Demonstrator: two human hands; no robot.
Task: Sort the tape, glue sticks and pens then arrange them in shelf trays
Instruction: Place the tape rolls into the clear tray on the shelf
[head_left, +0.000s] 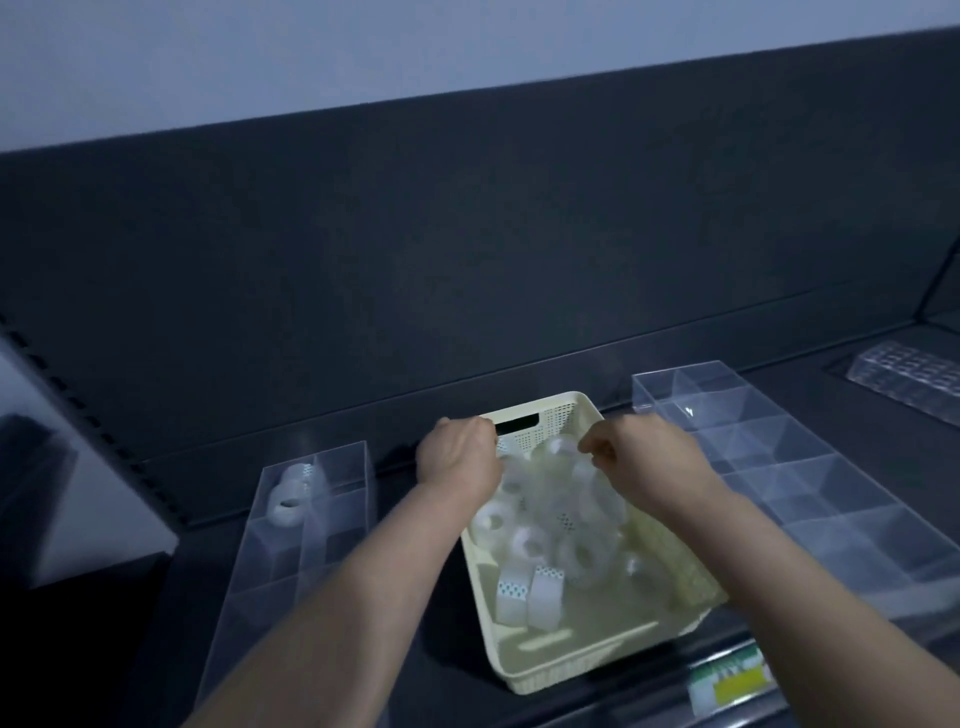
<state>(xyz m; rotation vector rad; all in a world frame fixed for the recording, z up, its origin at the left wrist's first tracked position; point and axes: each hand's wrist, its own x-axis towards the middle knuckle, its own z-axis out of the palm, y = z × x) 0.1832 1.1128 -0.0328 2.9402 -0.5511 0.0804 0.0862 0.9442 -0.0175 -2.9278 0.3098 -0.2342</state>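
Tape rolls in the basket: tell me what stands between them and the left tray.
Nothing visible lies on the shelf between the basket and the left tray. Only the basket's own wall and the tray's clear wall must be lifted over. The left hand hangs over that side of the tape rolls.

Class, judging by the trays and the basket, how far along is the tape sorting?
Done: a few tape rolls sit in the left tray's far compartment. In hand: the left hand and right hand reach into the basket. Left: most rolls remain there; the right tray looks empty.
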